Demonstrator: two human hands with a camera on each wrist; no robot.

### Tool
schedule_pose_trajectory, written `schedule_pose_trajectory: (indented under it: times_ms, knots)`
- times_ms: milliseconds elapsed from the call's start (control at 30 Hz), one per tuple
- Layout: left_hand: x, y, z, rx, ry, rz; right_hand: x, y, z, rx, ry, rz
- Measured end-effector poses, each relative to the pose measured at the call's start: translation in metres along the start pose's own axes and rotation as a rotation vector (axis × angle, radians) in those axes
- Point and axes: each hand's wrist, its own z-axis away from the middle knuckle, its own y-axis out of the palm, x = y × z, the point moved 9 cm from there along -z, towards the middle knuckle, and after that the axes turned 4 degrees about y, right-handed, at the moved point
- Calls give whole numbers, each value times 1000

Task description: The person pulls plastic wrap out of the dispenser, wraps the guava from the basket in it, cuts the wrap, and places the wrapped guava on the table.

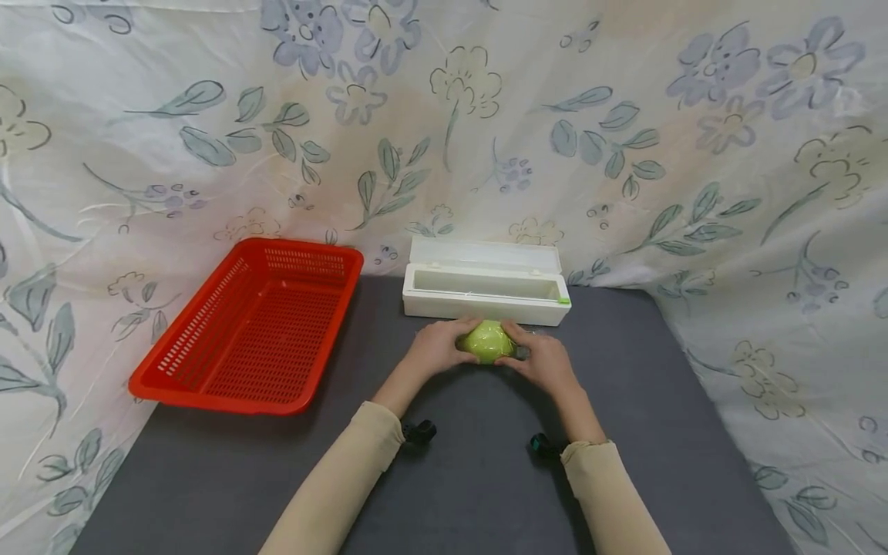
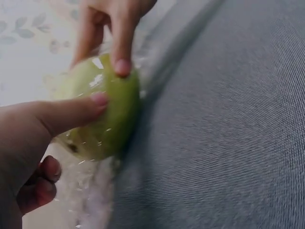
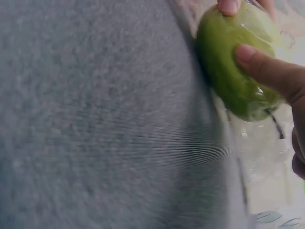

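Note:
A green pear (image 1: 488, 342) with a dark stem sits between the two hands, wrapped in shiny clear plastic film. My left hand (image 1: 437, 347) grips its left side, the thumb lying across the near face of the pear (image 2: 119, 114) in the left wrist view. From the other side my right hand (image 1: 548, 361) holds it, thumb pressed on the skin of the pear (image 3: 221, 57) in the right wrist view. Loose clear film (image 2: 97, 191) hangs past the fruit's end. The fingers behind the pear are partly hidden.
Just behind the hands stands a long white box (image 1: 486, 308) with its lid (image 1: 486, 253) raised and a green tab at its right end. A red slotted basket (image 1: 277, 339) stands at the left on the dark grey tabletop (image 1: 479, 478). Floral cloth (image 1: 486, 154) hangs behind.

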Motion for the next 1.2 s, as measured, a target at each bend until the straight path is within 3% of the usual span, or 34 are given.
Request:
schedule_pose_trajectory:
  times_ms: [133,300,467,567,767,867,1033,1200]
  knots:
    - [-3,-2,10,59,29,26,11,-6,7,27,-47,4]
    - [-6,-5,21,109,13,58,31,-12,10,83,-77,25]
    - [-6,-5,22,134,12,60,37,-16,2,106,-39,4]
    - [-5,-6,25,96,5,44,31,-18,-1,115,16,-27]
    - [-1,-13,33,-116,-18,89,17,-20,4,88,21,-73]
    - [1,-13,36,-173,-22,116,10,-21,7,64,11,-139]
    - [7,-7,37,-168,-37,215,2,-19,10,62,20,-233]
    - [6,-3,38,-109,-29,256,-3,-15,12,61,36,-291]
